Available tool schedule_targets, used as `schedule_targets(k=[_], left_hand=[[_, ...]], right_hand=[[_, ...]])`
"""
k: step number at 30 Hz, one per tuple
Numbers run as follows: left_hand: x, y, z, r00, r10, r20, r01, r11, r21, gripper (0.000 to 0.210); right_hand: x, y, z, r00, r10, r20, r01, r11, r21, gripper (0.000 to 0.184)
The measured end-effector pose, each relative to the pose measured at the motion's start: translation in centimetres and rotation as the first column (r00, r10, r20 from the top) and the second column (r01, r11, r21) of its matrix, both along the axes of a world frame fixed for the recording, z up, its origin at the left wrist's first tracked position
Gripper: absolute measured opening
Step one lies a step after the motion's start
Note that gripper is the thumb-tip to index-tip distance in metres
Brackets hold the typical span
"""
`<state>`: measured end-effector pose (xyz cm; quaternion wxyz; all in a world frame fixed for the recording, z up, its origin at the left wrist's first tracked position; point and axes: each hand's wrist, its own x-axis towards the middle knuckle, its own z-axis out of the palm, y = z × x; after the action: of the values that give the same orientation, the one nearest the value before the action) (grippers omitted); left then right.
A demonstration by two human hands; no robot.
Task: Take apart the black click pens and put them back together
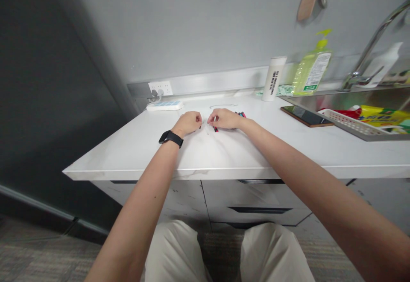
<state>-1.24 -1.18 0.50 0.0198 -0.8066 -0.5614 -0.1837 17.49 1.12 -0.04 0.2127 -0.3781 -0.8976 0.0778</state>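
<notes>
Over the white countertop (134, 149), my left hand (189, 122) and my right hand (224, 118) are close together with a narrow gap between them. The left fingers are pinched, and a tiny dark tip shows below them; what they hold is too small to name. My right hand is also pinched, at a small, pale, see-through piece (206, 126) that is hard to make out. A red-and-black slim object (215, 129) lies just under the right fingers. Several slim coloured objects (241, 114) sit behind that hand, partly hidden. Beyond both hands lies a thin, curved wire-like strand (222, 105).
A white power strip (165, 106) is at the back left below a wall socket (160, 88). To the right are a white cylinder (274, 79), a soap bottle (312, 71), a phone (306, 116), a perforated tray (352, 122) and a faucet (368, 47) at the sink.
</notes>
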Motion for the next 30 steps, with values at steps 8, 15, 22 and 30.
schedule_targets(k=[8, 15, 22, 30], left_hand=[[0.0, 0.0, -0.1, 0.999, -0.001, -0.05, 0.0, 1.0, -0.032, 0.02], [0.1, -0.2, 0.0, 1.0, -0.009, -0.012, 0.009, 0.999, -0.052, 0.018], [-0.5, 0.6, -0.4, 0.98, 0.196, -0.024, -0.196, 0.98, 0.032, 0.022], [-0.8, 1.0, -1.0, 0.979, 0.174, -0.104, -0.185, 0.976, -0.116, 0.026]], right_hand=[[-0.4, 0.4, -0.6, 0.999, 0.042, 0.023, -0.041, 0.999, -0.024, 0.024], [-0.7, 0.0, -0.4, 0.999, 0.029, 0.038, -0.028, 0.999, -0.031, 0.022], [-0.7, -0.3, 0.0, 0.997, -0.012, 0.075, 0.009, 0.999, 0.034, 0.025], [-0.5, -0.1, 0.2, 0.996, -0.05, 0.072, 0.049, 0.999, 0.008, 0.032]])
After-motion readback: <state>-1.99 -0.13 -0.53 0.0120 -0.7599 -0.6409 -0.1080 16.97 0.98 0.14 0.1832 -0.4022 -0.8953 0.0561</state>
